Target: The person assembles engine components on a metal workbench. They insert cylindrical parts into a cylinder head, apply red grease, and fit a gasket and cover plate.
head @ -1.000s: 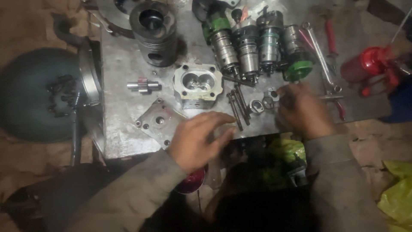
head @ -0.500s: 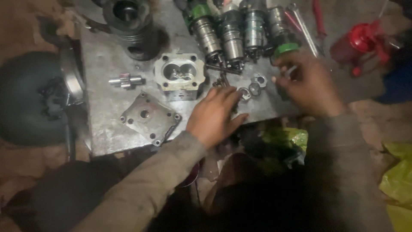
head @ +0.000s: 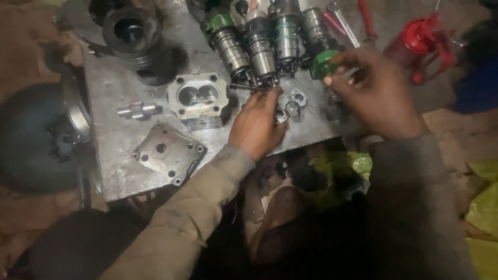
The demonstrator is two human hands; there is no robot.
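Fingertips of right hand (head: 376, 91) pinch green cap (head: 322, 63); left hand (head: 257, 124), fingers curled, rests on small metal parts (head: 293, 106) beside red bottle-free steel plate (head: 124, 150).

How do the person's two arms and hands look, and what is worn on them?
Both hands are bare: no gloves, rings or watch show on the left hand or the right hand. Each arm wears a long sleeve of dull grey-brown cloth reaching the wrist, the left sleeve creased and the right sleeve darker in shadow.
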